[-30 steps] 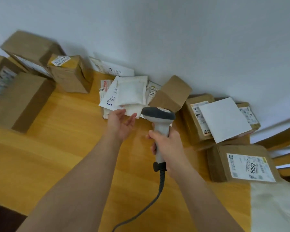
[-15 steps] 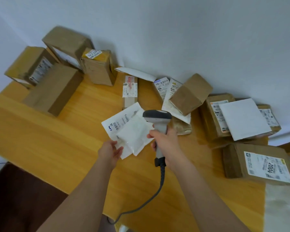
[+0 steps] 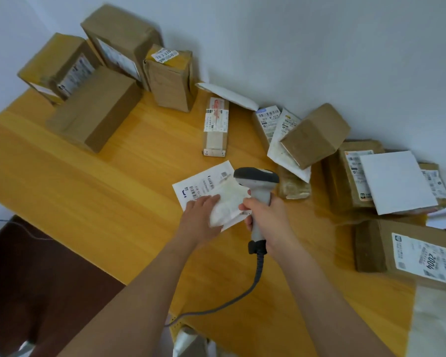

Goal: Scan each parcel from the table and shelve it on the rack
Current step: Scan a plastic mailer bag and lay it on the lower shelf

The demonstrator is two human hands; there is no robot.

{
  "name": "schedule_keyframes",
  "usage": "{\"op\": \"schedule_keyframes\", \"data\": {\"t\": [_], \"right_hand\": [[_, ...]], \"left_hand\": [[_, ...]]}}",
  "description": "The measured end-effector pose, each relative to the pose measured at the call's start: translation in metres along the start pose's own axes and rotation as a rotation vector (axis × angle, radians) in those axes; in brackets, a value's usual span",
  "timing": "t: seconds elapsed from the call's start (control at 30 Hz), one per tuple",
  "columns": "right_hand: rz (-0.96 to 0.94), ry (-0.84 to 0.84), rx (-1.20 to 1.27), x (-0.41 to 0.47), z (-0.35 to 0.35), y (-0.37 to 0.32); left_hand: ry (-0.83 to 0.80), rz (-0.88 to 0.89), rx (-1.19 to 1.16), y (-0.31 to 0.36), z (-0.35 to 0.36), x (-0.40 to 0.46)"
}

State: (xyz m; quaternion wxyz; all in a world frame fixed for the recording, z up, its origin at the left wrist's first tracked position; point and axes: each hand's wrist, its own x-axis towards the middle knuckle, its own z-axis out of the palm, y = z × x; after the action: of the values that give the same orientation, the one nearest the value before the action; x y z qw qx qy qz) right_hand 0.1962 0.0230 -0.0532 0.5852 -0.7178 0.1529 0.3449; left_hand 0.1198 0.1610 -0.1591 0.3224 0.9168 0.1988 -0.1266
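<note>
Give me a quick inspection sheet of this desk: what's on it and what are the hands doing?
Surface: wooden table, against a white wall.
Job's things: white mailers under the scanner; cardboard boxes and labelled parcels along the back and right.
Clutter: nothing seen.
Hands: left hand holds the mailers; right hand grips the scanner.
Cables: grey scanner cord runs over the near edge.
Surroundings: dark floor; rack not visible.

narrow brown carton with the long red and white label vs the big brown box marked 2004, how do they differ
The narrow brown carton is slim, near the table's middle, its label strip covering most of the top. The big brown box marked 2004 is wider, at the right edge, its white label covering one part. Both are cardboard, lying flat, untouched.
</note>
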Motion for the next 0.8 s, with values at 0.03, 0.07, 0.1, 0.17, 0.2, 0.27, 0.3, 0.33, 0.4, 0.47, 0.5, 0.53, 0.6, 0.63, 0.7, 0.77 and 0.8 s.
{"op": "schedule_keyframes", "data": {"t": [0.03, 0.07, 0.1, 0.17, 0.2, 0.27, 0.3, 0.33, 0.4, 0.47, 0.5, 0.53, 0.6, 0.63, 0.7, 0.77, 0.8], "right_hand": [[-0.004, 0.010, 0.002, -0.001, -0.001, -0.001], [-0.007, 0.017, 0.009, -0.003, -0.001, -0.002], [-0.014, 0.018, 0.023, -0.005, 0.001, -0.003], [-0.034, 0.003, 0.055, -0.009, 0.007, -0.008], [-0.043, -0.010, 0.064, -0.011, 0.010, -0.011], [-0.048, -0.039, 0.070, -0.015, 0.019, -0.013], [-0.047, -0.054, 0.064, -0.016, 0.024, -0.014], [-0.044, -0.072, 0.056, -0.018, 0.028, -0.015], [-0.032, -0.105, 0.047, -0.021, 0.035, -0.015], [-0.013, -0.125, 0.035, -0.022, 0.040, -0.013], [-0.002, -0.133, 0.024, -0.023, 0.043, -0.012], [0.007, -0.141, 0.012, -0.023, 0.045, -0.012], [0.013, -0.157, -0.014, -0.025, 0.047, -0.012], [0.014, -0.166, -0.034, -0.027, 0.048, -0.012], [0.020, -0.198, -0.072, -0.031, 0.049, -0.014], [0.017, -0.246, -0.092, -0.036, 0.052, -0.016], [0.013, -0.273, -0.103, -0.039, 0.055, -0.017]], "left_hand": [[0.016, -0.018, -0.170, 0.001, -0.009, -0.001], [0.042, -0.044, -0.334, 0.000, -0.020, -0.003], [0.082, -0.090, -0.483, -0.002, -0.030, -0.007], [0.184, -0.236, -0.774, -0.011, -0.050, -0.015], [0.222, -0.325, -0.901, -0.015, -0.057, -0.018], [0.264, -0.498, -1.012, -0.030, -0.066, -0.025], [0.271, -0.568, -1.009, -0.040, -0.066, -0.027], [0.278, -0.627, -1.019, -0.048, -0.066, -0.029], [0.306, -0.736, -1.013, -0.064, -0.064, -0.033], [0.344, -0.763, -0.840, -0.074, -0.061, -0.040], [0.352, -0.731, -0.699, -0.077, -0.059, -0.044], [0.362, -0.672, -0.552, -0.078, -0.056, -0.049], [0.379, -0.512, -0.305, -0.079, -0.053, -0.057], [0.388, -0.408, -0.162, -0.081, -0.050, -0.060], [0.368, -0.170, 0.101, -0.087, -0.040, -0.063], [0.317, 0.042, 0.254, -0.091, -0.030, -0.065], [0.257, 0.097, 0.293, -0.087, -0.027, -0.067]]}}
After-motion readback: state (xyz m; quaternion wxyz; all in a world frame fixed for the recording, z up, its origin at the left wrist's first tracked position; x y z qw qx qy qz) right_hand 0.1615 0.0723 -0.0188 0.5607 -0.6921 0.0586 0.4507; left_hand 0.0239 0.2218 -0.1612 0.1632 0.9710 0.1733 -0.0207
